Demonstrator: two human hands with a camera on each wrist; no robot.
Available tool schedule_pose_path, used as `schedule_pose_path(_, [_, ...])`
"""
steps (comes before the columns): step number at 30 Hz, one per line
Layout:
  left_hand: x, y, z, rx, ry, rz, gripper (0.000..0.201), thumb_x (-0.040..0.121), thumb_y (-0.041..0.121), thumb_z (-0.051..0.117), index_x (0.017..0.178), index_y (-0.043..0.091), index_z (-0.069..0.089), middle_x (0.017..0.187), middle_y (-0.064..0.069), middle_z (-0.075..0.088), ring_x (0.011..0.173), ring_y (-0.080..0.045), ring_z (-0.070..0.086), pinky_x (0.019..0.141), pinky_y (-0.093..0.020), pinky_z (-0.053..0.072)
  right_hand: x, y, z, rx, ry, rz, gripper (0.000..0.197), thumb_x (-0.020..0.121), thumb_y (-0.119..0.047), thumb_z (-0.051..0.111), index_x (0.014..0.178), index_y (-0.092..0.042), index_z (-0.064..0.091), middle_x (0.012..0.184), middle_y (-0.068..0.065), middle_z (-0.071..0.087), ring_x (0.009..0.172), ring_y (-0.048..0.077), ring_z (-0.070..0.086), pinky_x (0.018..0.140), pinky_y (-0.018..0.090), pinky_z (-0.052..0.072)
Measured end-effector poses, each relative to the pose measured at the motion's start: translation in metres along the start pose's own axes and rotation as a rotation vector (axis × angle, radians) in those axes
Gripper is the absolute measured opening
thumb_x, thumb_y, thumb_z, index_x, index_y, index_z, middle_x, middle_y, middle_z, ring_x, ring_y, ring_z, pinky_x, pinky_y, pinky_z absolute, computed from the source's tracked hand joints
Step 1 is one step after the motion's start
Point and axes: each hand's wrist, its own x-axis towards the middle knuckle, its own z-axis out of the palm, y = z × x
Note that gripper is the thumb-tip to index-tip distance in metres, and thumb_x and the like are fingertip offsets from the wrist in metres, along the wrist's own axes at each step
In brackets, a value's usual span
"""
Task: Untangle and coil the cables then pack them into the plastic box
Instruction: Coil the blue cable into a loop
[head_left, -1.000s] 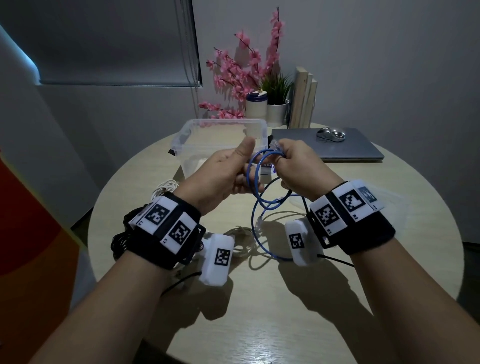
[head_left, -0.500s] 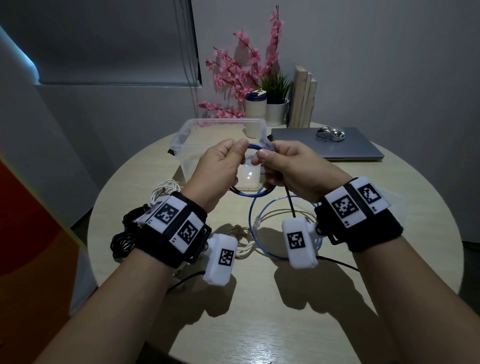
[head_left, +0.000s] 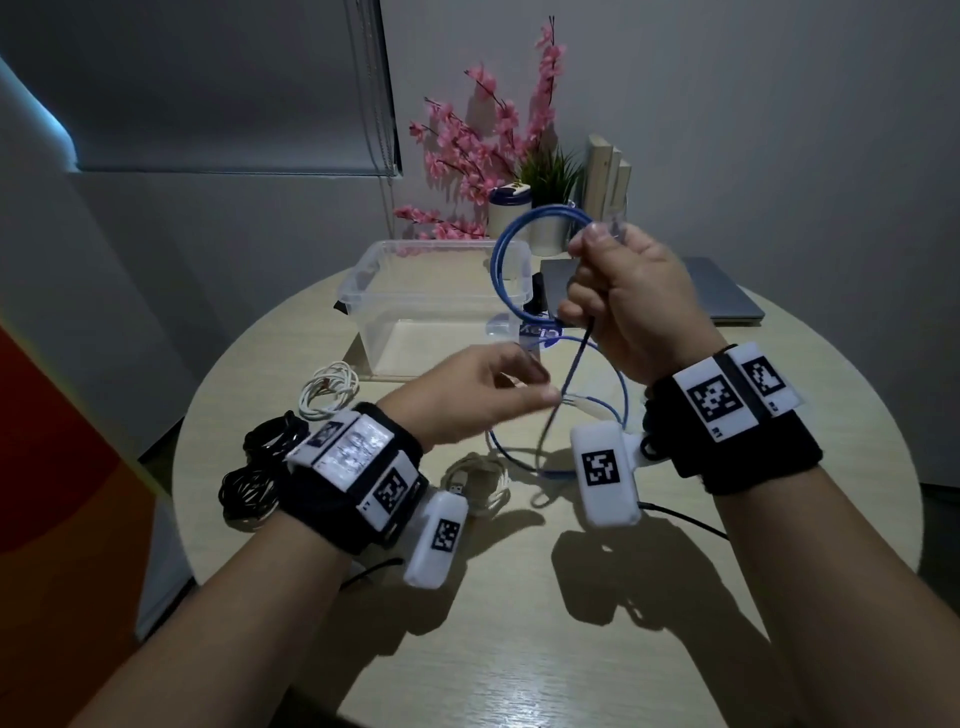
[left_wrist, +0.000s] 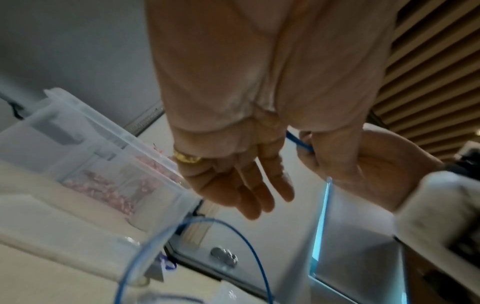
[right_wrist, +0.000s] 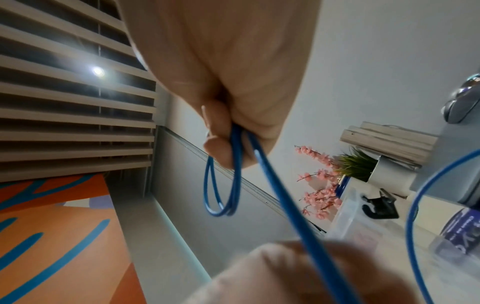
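Note:
My right hand (head_left: 623, 301) is raised above the table and grips a blue cable (head_left: 501, 260) wound in a few loops; the loops (right_wrist: 221, 195) hang from its curled fingers. One strand runs down from that fist to my left hand (head_left: 488, 395), which is lower, in front of the box, and pinches the strand between thumb and forefinger while the other fingers (left_wrist: 249, 191) stay straight. The rest of the blue cable lies looped on the table under both hands. The clear plastic box (head_left: 363, 275) stands open behind my left hand, with no cable seen inside.
A white cable coil (head_left: 327, 395), a black cable tangle (head_left: 260, 467) and a beige USB cable (head_left: 478, 478) lie on the round table's left part. A closed laptop (head_left: 727, 301), pink flowers (head_left: 467, 145), a potted plant and books stand at the back.
My right hand has lifted the blue loops up and to the right. My left hand has let go of the loops and dropped to the trailing strand.

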Motion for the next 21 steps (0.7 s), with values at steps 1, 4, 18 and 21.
schedule_pose_path(1, [-0.001,0.001,0.005,0.049,-0.066,0.009,0.018,0.083,0.028,0.071,0.098,0.020,0.064,0.099,0.009,0.065,0.080,0.001,0.059,0.077,-0.017,0.046,0.000,-0.001,0.001,0.030,0.009,-0.017,0.024,0.103,-0.017,0.035,0.084,-0.009,0.047,0.044,-0.008,0.031,0.038,0.006,0.030,0.044,0.020,0.037])
schedule_pose_path(4, [-0.002,0.007,0.017,0.195,-0.118,0.031,0.005,0.085,0.018,0.070,0.087,0.021,0.066,0.084,0.018,0.058,0.064,0.010,0.052,0.066,-0.009,0.039,0.000,-0.007,0.003,0.089,0.015,-0.037,0.024,0.103,-0.018,0.034,0.085,-0.009,0.047,0.044,-0.007,0.031,0.038,0.006,0.030,0.044,0.021,0.037])
schedule_pose_path(18, [0.004,0.006,-0.026,0.255,0.477,0.028,0.011,0.084,0.019,0.067,0.087,0.028,0.071,0.068,0.004,0.061,0.063,-0.014,0.058,0.057,-0.025,0.045,-0.004,-0.001,-0.015,-0.340,-0.031,0.087,0.022,0.102,-0.015,0.037,0.083,-0.011,0.049,0.043,-0.012,0.030,0.038,0.005,0.024,0.040,0.017,0.026])
schedule_pose_path(21, [0.005,0.005,-0.024,0.016,0.382,0.032,0.033,0.085,0.001,0.053,0.111,0.015,0.067,0.088,0.001,0.066,0.075,-0.014,0.061,0.067,-0.030,0.049,-0.005,0.003,-0.011,-0.480,-0.067,0.090,0.020,0.101,-0.013,0.039,0.085,-0.009,0.050,0.046,-0.007,0.031,0.038,0.005,0.026,0.040,0.019,0.024])
